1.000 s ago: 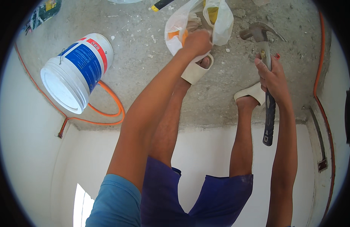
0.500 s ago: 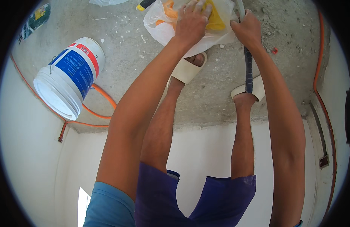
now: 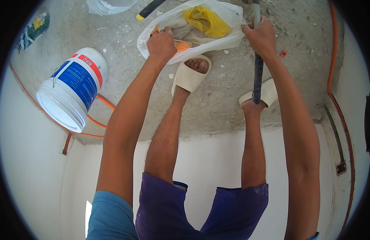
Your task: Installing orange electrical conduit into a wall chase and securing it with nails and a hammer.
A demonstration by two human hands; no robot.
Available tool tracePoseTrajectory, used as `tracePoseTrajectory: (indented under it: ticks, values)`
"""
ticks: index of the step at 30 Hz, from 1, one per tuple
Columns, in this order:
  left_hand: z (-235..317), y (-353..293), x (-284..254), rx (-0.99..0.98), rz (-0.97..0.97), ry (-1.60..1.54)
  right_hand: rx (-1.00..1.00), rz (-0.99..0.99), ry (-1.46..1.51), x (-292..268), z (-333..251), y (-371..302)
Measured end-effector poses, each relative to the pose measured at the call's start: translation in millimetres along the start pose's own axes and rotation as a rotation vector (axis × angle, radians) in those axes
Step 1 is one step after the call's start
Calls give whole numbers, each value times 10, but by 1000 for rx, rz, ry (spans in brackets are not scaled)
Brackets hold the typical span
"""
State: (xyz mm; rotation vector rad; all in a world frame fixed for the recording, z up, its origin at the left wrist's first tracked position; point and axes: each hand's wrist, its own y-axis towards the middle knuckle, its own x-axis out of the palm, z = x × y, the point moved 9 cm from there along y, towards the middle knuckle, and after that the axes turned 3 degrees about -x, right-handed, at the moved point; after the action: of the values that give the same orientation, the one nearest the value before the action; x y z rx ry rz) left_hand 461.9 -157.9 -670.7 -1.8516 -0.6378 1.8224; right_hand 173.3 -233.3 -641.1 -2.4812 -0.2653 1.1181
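Note:
A white plastic bag lies spread with its mouth wide on the concrete floor. Inside it are a crumpled yellow plastic bag and an orange item whose kind I cannot make out. My left hand is closed on the bag's left side, with a bit of orange showing by its fingers. At the right rim, my right hand grips a hammer by its grey shaft, the dark ribbed grip hanging downward. Its thumb side touches the bag's edge. The hammer's head is mostly cut off at the top.
On the left a white lidded bucket with a blue label stands by orange conduit. A dark green package, another pale plastic bag and a black-and-yellow tool handle lie farther off. My sandalled feet are close to the bag.
My left hand has moved left and nearer, and the bag's mouth has widened, showing the yellow bag inside. My right hand still holds the hammer.

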Motion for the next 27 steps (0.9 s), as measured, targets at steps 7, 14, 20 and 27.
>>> tracePoseTrajectory:
  ticks: [7,14,20,27]
  values:
    - [-183,40,56,-198,-142,-225,-100,-32,7,94,-186,-157]
    - [-436,125,-105,-118,277,-472,13,-135,72,172,-320,-176]
    - [-306,51,-71,-191,-110,-1112,-85,-48,54,84,-182,-135]
    - [-12,-373,-511,252,440,-278,-95,-12,45,61,-253,-215]
